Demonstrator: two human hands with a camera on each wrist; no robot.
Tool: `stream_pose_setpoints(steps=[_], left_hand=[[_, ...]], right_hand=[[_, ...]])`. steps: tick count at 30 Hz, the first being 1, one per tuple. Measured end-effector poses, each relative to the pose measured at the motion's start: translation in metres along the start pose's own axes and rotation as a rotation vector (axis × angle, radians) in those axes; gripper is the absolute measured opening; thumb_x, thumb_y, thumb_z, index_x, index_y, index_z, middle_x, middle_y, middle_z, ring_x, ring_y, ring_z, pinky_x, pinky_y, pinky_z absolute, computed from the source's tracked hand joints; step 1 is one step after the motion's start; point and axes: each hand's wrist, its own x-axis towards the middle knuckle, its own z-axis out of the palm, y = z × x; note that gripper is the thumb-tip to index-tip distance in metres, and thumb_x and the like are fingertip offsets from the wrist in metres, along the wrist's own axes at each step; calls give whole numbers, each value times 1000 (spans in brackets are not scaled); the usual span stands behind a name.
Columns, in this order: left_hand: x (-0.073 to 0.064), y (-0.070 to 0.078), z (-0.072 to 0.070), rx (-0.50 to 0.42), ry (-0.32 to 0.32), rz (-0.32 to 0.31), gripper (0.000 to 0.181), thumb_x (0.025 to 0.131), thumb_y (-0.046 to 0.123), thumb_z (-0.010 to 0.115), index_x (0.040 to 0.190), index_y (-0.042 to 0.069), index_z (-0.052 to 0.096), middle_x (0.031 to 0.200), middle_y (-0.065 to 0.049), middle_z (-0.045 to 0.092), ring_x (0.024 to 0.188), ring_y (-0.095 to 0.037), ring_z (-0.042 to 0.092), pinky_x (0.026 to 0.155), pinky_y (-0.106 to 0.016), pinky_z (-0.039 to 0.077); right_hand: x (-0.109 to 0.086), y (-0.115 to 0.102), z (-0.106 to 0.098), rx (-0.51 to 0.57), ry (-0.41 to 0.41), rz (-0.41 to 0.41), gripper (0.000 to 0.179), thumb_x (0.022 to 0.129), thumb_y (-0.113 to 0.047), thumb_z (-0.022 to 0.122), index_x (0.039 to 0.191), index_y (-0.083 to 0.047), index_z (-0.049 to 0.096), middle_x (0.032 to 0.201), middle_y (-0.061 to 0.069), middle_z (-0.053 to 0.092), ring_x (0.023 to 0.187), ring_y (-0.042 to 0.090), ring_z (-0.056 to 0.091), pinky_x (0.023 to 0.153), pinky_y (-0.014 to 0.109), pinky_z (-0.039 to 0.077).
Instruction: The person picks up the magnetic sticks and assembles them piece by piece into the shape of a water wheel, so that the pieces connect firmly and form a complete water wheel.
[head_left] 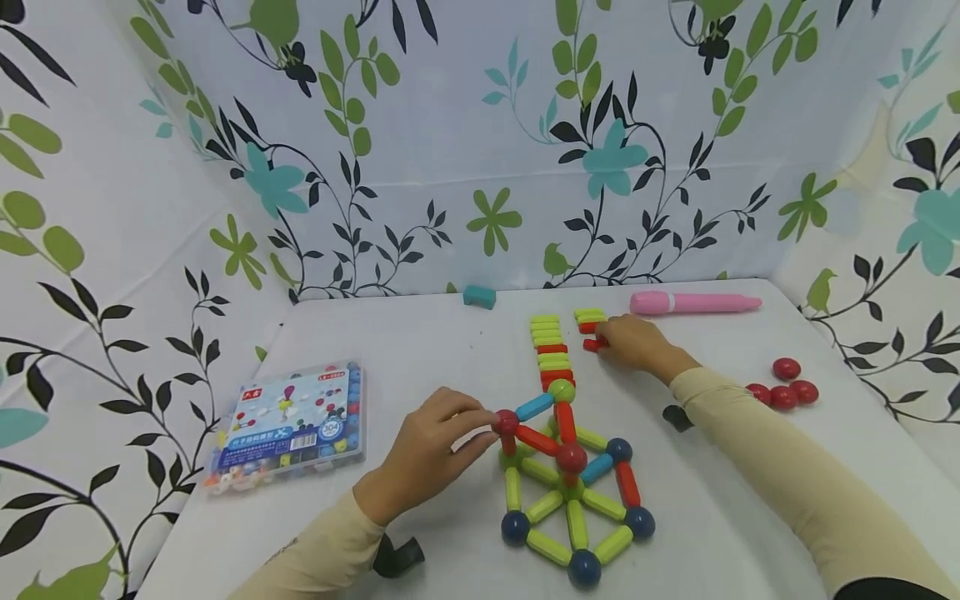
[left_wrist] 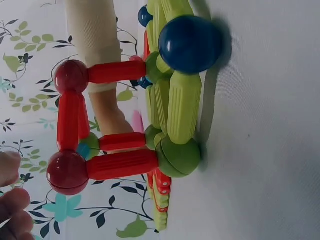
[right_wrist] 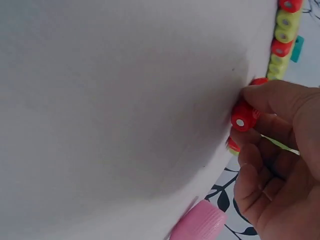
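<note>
A structure of magnetic rods and balls stands on the table. Its flat base has yellow-green rods and dark blue balls [head_left: 585,568]. Above that base, red rods [left_wrist: 123,166] hold up a raised frame with red balls and a green ball [head_left: 562,391]. My left hand [head_left: 437,450] is beside the upper left red ball [left_wrist: 67,172], fingers and thumb apart from it in the left wrist view. Farther back, my right hand [head_left: 637,342] pinches a red magnetic rod [right_wrist: 244,116] between thumb and fingers, close over the table. Rows of yellow-green and red rods [head_left: 548,337] lie beside it.
A clear box of parts [head_left: 288,421] lies at the left. At the back are a teal block [head_left: 479,297] and a pink pen-shaped object [head_left: 697,303]. Several loose red balls [head_left: 783,397] sit right of my arm. Black pieces [head_left: 397,557] lie near both sleeves.
</note>
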Motion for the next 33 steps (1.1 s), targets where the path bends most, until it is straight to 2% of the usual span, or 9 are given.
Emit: stream_pose_setpoints(steps=[2, 5, 8, 10, 12, 14, 18, 28, 33], left_hand=[[4, -2, 1, 34, -26, -16, 27, 87, 16, 82, 113, 14, 76, 110, 1, 68, 100, -15, 60, 77, -21, 55], [5, -4, 5, 51, -65, -22, 32, 86, 15, 83, 117, 15, 75, 117, -1, 69, 109, -17, 60, 84, -28, 58], [6, -5, 9, 53, -92, -18, 34, 85, 16, 84, 118, 15, 75, 119, -1, 70, 110, -17, 60, 87, -28, 58], [6, -5, 11, 52, -107, -16, 35, 85, 16, 85, 118, 15, 75, 118, 0, 71, 110, -16, 60, 89, -26, 57], [6, -6, 12, 48, -118, -19, 35, 84, 14, 85, 118, 15, 75, 118, 2, 71, 110, -15, 60, 90, -24, 56], [6, -7, 13, 38, -122, -24, 37, 83, 12, 85, 118, 14, 75, 118, 2, 72, 108, -14, 61, 91, -24, 56], [5, -7, 13, 11, -124, -50, 38, 82, 9, 86, 119, 14, 75, 117, 3, 73, 108, -12, 61, 90, -23, 56], [6, -6, 12, 3, -119, -64, 38, 82, 10, 86, 118, 13, 75, 117, 3, 73, 108, -13, 61, 89, -23, 56], [6, -5, 13, -2, -122, -68, 38, 82, 10, 86, 118, 13, 75, 117, 3, 73, 108, -13, 62, 89, -23, 56]], right_hand=[[-8, 0, -2, 121, -17, 28, 21, 92, -21, 74, 106, -6, 70, 87, 6, 65, 82, 24, 58, 75, 35, 54], [-30, 0, -5, 370, -38, 30, 27, 94, -20, 70, 117, -5, 67, 93, 7, 64, 87, 24, 57, 75, 34, 53], [-59, 1, -10, 617, -88, -13, 36, 97, -21, 67, 129, -5, 63, 103, 8, 62, 96, 25, 56, 78, 36, 53], [-80, -1, -15, 703, -129, -53, 38, 97, -23, 68, 131, -7, 61, 106, 8, 61, 101, 27, 55, 81, 36, 55], [-99, -2, -19, 720, -150, -108, 36, 96, -24, 71, 127, -8, 62, 108, 5, 63, 103, 27, 57, 83, 36, 56], [-116, -6, -21, 689, -159, -176, 33, 94, -24, 73, 122, -9, 64, 106, 1, 66, 102, 25, 59, 83, 34, 56], [-136, -15, -17, 636, -192, -267, 28, 93, -24, 75, 119, -14, 65, 103, -7, 69, 97, 19, 62, 80, 31, 56], [-138, -25, -11, 599, -185, -300, 23, 93, -21, 75, 115, -18, 67, 96, -12, 69, 87, 14, 62, 73, 28, 56], [-125, -15, -19, 542, -239, -316, 27, 92, -18, 75, 118, -17, 68, 102, -8, 70, 88, 15, 63, 75, 29, 57]])
